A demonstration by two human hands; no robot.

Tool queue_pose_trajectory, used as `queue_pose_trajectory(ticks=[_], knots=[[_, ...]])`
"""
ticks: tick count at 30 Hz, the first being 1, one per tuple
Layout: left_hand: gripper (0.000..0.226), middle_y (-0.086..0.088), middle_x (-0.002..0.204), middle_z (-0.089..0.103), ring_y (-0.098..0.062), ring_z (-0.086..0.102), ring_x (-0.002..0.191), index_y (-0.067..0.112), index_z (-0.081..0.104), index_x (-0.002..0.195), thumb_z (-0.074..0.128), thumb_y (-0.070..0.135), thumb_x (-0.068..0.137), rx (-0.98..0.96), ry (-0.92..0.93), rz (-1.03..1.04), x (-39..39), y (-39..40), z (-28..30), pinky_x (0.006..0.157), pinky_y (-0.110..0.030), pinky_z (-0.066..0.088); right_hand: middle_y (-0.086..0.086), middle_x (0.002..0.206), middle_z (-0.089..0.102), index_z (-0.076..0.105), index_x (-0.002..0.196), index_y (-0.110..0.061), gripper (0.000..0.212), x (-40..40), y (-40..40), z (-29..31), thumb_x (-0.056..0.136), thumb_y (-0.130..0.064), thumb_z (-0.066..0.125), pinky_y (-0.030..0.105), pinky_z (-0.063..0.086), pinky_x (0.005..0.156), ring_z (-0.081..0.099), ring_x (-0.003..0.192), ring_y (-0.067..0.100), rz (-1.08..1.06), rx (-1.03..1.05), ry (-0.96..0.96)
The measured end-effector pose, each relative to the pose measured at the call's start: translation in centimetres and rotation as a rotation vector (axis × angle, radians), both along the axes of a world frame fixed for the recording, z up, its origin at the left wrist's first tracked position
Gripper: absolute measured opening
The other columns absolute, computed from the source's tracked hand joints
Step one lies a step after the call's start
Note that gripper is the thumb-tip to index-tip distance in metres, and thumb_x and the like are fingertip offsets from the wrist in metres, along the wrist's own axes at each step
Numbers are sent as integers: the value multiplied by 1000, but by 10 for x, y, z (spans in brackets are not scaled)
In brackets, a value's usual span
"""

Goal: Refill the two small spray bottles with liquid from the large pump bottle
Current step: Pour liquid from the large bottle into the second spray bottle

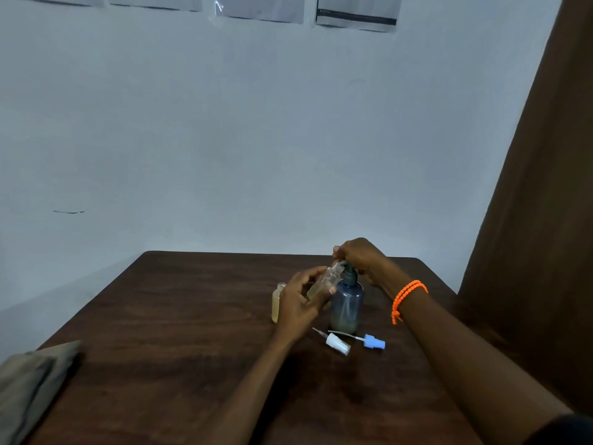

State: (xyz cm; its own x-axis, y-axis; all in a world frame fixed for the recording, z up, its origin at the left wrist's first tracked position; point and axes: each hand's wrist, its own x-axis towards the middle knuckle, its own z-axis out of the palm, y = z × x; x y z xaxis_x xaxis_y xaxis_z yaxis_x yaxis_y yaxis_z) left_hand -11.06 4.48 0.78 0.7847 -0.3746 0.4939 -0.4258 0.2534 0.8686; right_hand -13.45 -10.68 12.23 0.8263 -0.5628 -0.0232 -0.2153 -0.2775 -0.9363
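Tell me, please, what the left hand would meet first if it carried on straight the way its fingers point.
Most likely the large pump bottle: the left hand holds a small spray bottle tilted toward it, fingers pointing right. Depth is unclear from one view.

Head view: the left hand (300,298) grips a clear small spray bottle (324,281), tilted with its open mouth at the spout of the large pump bottle (347,303), whose pump head lies under the right hand (361,256). Just left of the left hand stands a second uncapped small bottle (276,303). Below both hands, on the dark wooden table (160,316), lie a white spray cap (337,343) and a blue spray cap (373,342); an orange bracelet (407,298) circles the right wrist.
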Motion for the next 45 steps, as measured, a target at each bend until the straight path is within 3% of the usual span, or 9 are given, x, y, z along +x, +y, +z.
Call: queue_pose_trajectory(ticks=[6,11,15,22,25,29,33,40,45], knots=[[39,14,119,69,-17,74,111,36,74,123,83,41,85,-10,13,-3,-3,0,1,85,-53,66,14,81,62,65,74,-3,8,5,-1,-17,79,3,64,38,49,69,59,77,26,-39,74,-12],[36,4,124,71,-19,73,113,40,75,120,84,36,86,-29,46,-15,-3,1,3,83,-55,66,11,73,56,62,80,-4,8,-1,4,-2,83,3,61,28,41,59,52,68,21,-13,-4,-10],[33,-4,125,69,-23,74,113,40,75,117,85,28,88,-53,66,-35,-5,0,2,78,-51,67,10,70,58,60,67,-8,14,4,2,-15,76,2,62,36,44,65,55,73,25,-48,65,-26],[37,3,124,70,-19,73,113,46,75,117,84,44,81,-37,39,-19,-4,0,3,81,-53,66,13,76,57,62,83,-3,5,0,1,1,85,1,60,21,42,49,52,63,19,-6,11,-5],[35,5,122,70,-18,73,112,41,75,118,85,33,85,-47,33,-28,-3,-1,2,83,-54,66,12,73,58,62,75,-5,10,3,1,-9,82,2,60,27,42,56,53,65,21,-30,77,-18],[41,14,120,69,-16,73,113,42,74,120,84,45,81,-22,12,-18,-4,0,3,87,-54,65,11,72,58,61,70,-8,13,1,1,-13,79,2,63,34,45,64,56,71,24,-40,63,-14],[39,7,124,71,-18,73,113,46,73,120,84,44,82,-21,25,-20,-2,-1,1,89,-56,64,14,76,56,59,84,-4,9,-3,2,-1,87,4,58,14,40,43,51,60,19,-23,64,-30],[40,9,122,70,-17,73,112,41,74,121,83,45,82,-31,8,-16,-4,-1,4,87,-56,64,14,78,61,64,71,-7,8,4,-3,-15,75,0,65,37,47,66,58,76,25,-45,30,-10],[34,3,124,72,-19,74,111,45,75,116,85,35,85,-53,51,-49,-4,-1,3,86,-58,64,14,81,58,62,87,-3,8,-2,0,-2,87,4,59,17,44,46,53,63,17,8,63,-10]])
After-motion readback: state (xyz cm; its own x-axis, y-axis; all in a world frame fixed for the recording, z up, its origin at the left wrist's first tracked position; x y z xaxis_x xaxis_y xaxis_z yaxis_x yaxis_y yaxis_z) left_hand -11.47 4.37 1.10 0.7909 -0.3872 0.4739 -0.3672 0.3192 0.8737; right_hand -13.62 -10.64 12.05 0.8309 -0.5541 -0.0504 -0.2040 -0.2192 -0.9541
